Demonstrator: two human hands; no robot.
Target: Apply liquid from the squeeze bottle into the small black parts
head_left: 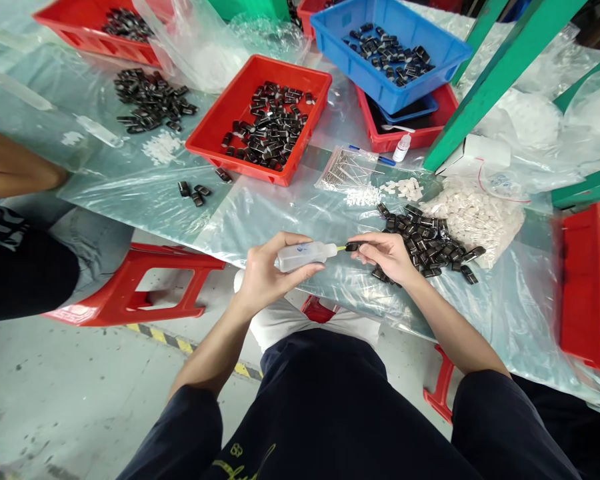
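My left hand [270, 273] is closed around a translucent squeeze bottle [305, 255] that lies nearly level, its narrow yellowish tip pointing right. My right hand [387, 257] pinches a small glossy black part [353, 247]. The bottle's tip meets the left end of that part, or comes very close; I cannot tell whether it goes inside. Beside and partly behind my right hand spreads a pile of similar black parts [430, 243] on the plastic-covered table [260, 227].
Beyond my hands stand a red tray [220, 123] and a blue tray [337, 43], both with black parts. White pieces [405, 189], a bag of pale pieces [480, 223] and a small bottle [401, 148] lie to the right. A green post [500, 83] rises there. Another person's arm [20, 163] is at left.
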